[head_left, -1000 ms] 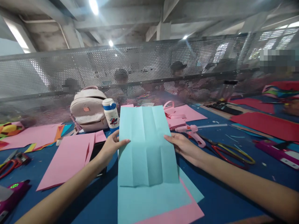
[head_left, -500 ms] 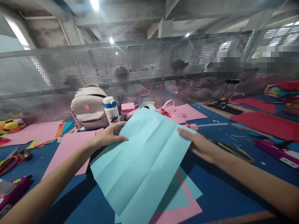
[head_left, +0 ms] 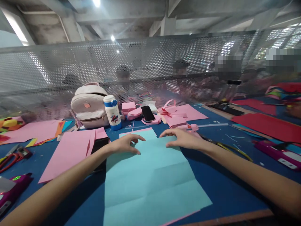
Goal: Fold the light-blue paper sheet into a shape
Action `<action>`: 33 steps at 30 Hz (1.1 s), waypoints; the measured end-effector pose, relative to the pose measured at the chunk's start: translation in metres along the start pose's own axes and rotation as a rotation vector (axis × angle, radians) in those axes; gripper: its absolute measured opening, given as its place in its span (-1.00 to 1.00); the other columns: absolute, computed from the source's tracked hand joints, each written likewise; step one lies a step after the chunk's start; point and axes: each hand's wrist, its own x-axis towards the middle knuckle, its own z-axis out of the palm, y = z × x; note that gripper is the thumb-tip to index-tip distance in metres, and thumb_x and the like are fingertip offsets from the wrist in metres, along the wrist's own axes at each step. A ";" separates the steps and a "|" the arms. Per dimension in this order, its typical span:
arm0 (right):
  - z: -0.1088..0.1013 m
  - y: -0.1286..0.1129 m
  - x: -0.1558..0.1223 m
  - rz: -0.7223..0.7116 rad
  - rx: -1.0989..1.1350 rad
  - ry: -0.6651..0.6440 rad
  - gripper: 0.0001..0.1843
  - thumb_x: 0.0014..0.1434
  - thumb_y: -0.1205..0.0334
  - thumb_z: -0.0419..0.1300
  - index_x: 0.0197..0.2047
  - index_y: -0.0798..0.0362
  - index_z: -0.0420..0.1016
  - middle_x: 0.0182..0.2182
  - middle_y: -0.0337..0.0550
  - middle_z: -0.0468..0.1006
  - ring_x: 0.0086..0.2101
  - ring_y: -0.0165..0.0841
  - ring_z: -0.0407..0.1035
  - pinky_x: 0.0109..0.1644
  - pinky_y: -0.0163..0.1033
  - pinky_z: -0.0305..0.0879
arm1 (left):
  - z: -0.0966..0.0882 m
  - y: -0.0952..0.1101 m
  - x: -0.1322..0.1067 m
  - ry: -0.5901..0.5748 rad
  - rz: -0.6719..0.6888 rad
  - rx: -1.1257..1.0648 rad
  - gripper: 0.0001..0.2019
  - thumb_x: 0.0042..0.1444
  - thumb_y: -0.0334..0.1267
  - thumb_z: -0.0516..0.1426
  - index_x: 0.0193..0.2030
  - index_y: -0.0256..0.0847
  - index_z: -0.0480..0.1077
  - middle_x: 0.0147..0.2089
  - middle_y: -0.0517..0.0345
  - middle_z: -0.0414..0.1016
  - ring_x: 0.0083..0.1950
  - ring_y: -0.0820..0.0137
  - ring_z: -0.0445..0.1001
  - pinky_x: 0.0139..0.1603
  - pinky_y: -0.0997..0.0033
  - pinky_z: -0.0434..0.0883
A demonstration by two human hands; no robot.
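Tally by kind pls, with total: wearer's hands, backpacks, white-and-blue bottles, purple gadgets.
Wearer's hands: 2 (left hand, right hand)
Backpack: 1
White-and-blue bottle: 1
Purple gadgets: 2 (one at picture left, one at picture right)
Total: 6

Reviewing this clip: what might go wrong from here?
The blue paper is creased, so it may not lie flat and could end up skewed. The right hand is close to the pink glue gun and might knock it, or touch a hot part; whether it is hot doesn't show.
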 end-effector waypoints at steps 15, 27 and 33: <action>0.055 -0.018 0.001 -0.646 -0.763 0.172 -0.74 0.30 0.37 0.05 0.01 0.07 0.45 -0.08 0.01 0.52 -0.05 -0.17 0.36 0.01 -0.06 0.27 | 0.014 -0.023 -0.025 0.228 -0.095 0.266 -0.67 -0.05 -0.31 0.24 -0.08 -0.18 0.54 -0.10 0.03 0.58 -0.11 0.18 0.49 -0.07 0.33 0.35; 0.096 -0.005 -0.002 -0.547 -0.725 -0.018 -0.59 0.34 0.21 0.05 0.20 0.14 0.36 -0.23 -0.03 0.53 -0.30 -0.25 0.41 -0.26 -0.17 0.26 | 0.032 -0.008 -0.041 0.166 -0.054 0.543 -0.55 0.09 -0.52 0.15 0.09 -0.04 0.49 -0.16 0.06 0.61 -0.15 0.15 0.55 -0.13 0.28 0.40; 0.097 -0.003 0.000 -0.554 -0.693 -0.048 -0.57 0.33 0.26 -0.01 0.21 0.17 0.35 -0.25 -0.02 0.54 -0.30 -0.25 0.38 -0.25 -0.17 0.25 | 0.029 -0.009 -0.044 0.123 -0.060 0.485 -0.46 0.05 -0.55 0.15 0.15 0.00 0.46 -0.16 0.08 0.61 -0.15 0.17 0.56 -0.13 0.28 0.44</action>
